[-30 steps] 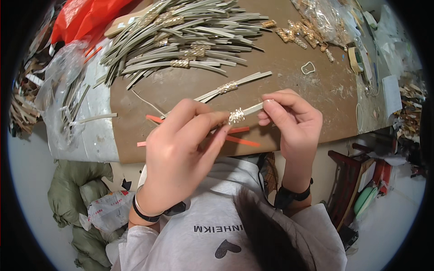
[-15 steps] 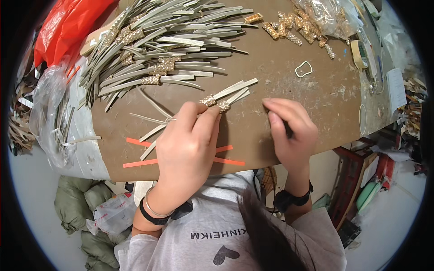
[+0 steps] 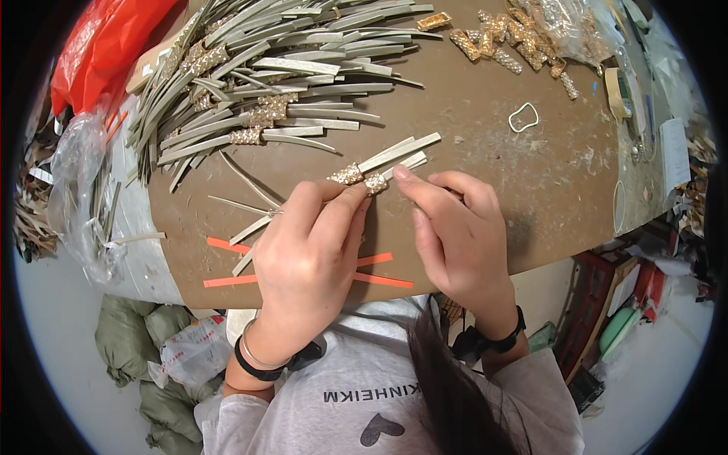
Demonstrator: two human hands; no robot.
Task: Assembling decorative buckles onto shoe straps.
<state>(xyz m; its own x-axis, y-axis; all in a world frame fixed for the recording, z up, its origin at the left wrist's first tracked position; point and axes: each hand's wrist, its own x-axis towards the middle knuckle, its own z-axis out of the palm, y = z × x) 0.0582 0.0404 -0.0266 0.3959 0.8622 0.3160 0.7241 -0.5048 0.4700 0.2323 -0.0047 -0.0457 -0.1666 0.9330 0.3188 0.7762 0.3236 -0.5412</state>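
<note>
Pinched between the fingers of my left hand (image 3: 307, 246) are pale grey straps (image 3: 402, 154) with two gold glitter sleeves (image 3: 374, 183) around them. The strap ends stick out to the upper right; other thin ends (image 3: 246, 224) come out to the left of that hand. Just right of the straps is my right hand (image 3: 462, 235), its index fingertip at or very near the lower strap end, thumb and fingers apart with nothing seen between them. Orange strips (image 3: 383, 280) lie on the table under my left hand, their middles hidden.
A large pile of grey straps with gold sleeves (image 3: 265, 114) fills the back left. Loose gold sleeves (image 3: 508, 38) lie at the back right, beside clear plastic. A small white loop (image 3: 523, 117), a tape roll (image 3: 618, 95) and a red bag (image 3: 102, 49) are also there.
My right hand has moved left, from apart on the table side to the strap ends. My left hand keeps its hold on the straps. The view has shifted slightly.
</note>
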